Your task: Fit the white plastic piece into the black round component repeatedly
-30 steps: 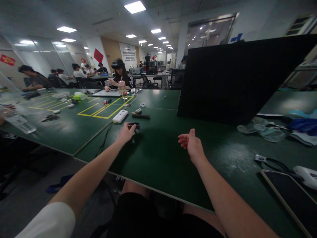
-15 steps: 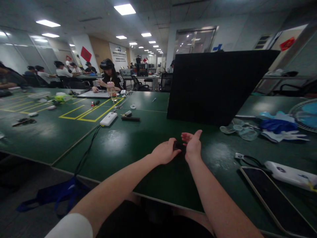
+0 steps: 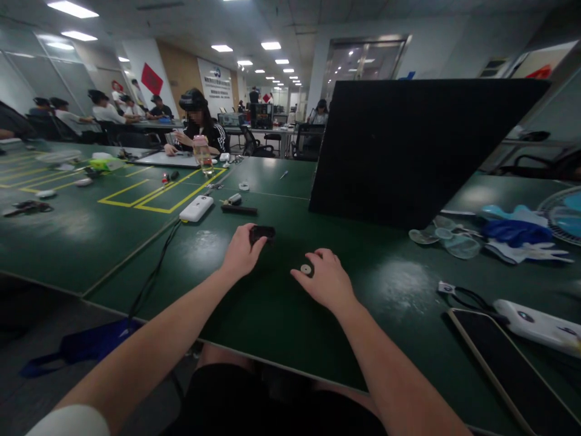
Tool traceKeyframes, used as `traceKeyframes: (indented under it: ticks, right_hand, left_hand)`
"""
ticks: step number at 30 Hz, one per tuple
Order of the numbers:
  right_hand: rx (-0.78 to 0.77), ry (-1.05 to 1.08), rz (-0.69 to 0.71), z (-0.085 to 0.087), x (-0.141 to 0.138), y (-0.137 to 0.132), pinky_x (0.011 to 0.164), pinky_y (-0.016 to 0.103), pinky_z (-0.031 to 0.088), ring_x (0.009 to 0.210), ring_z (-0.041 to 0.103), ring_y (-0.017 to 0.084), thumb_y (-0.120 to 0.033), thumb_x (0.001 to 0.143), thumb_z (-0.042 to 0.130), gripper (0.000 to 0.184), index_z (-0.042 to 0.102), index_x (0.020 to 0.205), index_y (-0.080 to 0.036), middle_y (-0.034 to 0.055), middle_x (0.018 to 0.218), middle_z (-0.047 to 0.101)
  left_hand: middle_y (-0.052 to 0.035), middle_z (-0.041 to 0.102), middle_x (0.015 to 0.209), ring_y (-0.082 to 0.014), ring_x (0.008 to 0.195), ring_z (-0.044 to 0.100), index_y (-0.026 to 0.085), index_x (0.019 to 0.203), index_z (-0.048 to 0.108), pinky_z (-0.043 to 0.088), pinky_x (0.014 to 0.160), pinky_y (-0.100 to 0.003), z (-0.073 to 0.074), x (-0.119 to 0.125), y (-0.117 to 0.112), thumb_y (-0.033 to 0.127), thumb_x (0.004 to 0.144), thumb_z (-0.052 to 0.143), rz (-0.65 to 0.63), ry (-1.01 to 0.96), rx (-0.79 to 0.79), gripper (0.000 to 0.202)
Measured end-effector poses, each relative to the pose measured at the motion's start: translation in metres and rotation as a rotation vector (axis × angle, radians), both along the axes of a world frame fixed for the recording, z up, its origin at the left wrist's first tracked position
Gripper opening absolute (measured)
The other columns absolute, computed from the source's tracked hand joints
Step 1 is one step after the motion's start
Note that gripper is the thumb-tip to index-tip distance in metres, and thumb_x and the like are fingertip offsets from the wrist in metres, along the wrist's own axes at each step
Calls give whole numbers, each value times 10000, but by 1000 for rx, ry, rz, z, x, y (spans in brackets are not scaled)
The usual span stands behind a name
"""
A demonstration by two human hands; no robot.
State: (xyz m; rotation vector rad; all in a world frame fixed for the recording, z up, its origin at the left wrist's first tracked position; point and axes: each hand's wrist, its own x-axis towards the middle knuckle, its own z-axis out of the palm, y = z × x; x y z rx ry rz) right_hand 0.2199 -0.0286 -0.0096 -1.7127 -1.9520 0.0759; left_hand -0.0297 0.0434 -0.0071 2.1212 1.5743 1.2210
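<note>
My left hand (image 3: 240, 253) rests on the green table (image 3: 281, 303) with its fingers closed round a small black oblong case (image 3: 262, 232), which lies on the tabletop. My right hand (image 3: 324, 280) lies palm down to the right of it. Its thumb and forefinger pinch a small round silver piece (image 3: 306, 269) against the table. The two hands are about a hand's width apart.
A tall black board (image 3: 408, 151) stands behind my hands. A white power bank (image 3: 196, 208) with a cable lies to the left, a phone (image 3: 512, 363) and a white device (image 3: 538, 320) to the right, blue gloves (image 3: 508, 231) further back. Other people sit at tables beyond.
Half a second ago both hands met over the black case. Now the left hand has carried the case left and forward to the table, and the right hand has turned palm down onto the small round piece.
</note>
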Motion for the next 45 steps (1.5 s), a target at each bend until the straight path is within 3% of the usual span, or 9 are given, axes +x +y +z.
traceKeyframes:
  ticks: [5,13,17,21,27,32,36,41,45]
  right_hand:
    - [-92,-45,75,-11,1,1,613,365,511,783,663,245,-446,879,663,234,768,983,-265,104,988,695]
    - [-146,-25,5,7,12,2,648,391,534,747,681,236,-328,955,560,288,714,1195,-285,66,951,749]
    - [-31,119,117,18,3,-6,781,422,565,916,694,251,-259,945,562,265,721,1157,-271,68,1083,734]
    - [92,179,255,26,-16,-13,835,437,576,982,684,250,-269,988,496,259,720,1117,-265,70,1105,721]
    - [157,91,398,25,-34,-3,925,454,541,1038,664,248,-245,1004,473,274,729,1101,-266,70,1100,735]
    - [284,133,221,29,-20,5,914,498,500,1041,629,290,-325,980,536,241,765,1025,-263,95,1063,721]
    - [228,149,213,31,-8,0,832,467,520,992,613,278,-373,952,596,227,769,1045,-260,93,1036,694]
    - [102,69,300,24,-9,-2,926,521,500,1173,546,300,-327,919,651,154,782,993,-292,62,1219,656]
    - [39,43,304,21,-15,1,942,512,496,1191,531,288,-316,918,661,134,780,963,-273,54,1238,646]
  left_hand:
    - [-115,639,1207,-258,1051,652,194,1335,439,514,944,-421,4,4,-12,424,938,569,-87,29,-95,477]
    - [-72,716,1155,-276,995,702,268,1305,503,553,852,-411,6,14,-24,358,861,684,-271,151,-216,487]
    - [-70,732,1131,-278,1004,709,261,1266,543,549,878,-416,6,18,-27,350,829,716,-262,199,-202,478]
    - [-44,746,1071,-263,967,720,274,1240,563,558,858,-401,5,21,-30,367,807,731,-279,216,-208,473]
    - [-44,740,1070,-231,932,725,276,1251,548,578,830,-377,-3,25,-32,419,819,708,-335,69,-269,483]
    - [-35,739,992,-219,877,719,259,1229,550,573,783,-365,-1,26,-34,433,813,714,-347,42,-301,480]
    - [-39,730,982,-218,861,711,251,1225,552,560,742,-355,3,25,-35,437,823,701,-349,62,-303,468]
    - [-46,726,1013,-218,874,709,253,1247,543,559,750,-355,2,25,-35,438,824,701,-367,83,-301,488]
    - [-46,726,1026,-219,887,709,249,1252,537,556,762,-353,-1,24,-32,430,825,700,-376,118,-300,492]
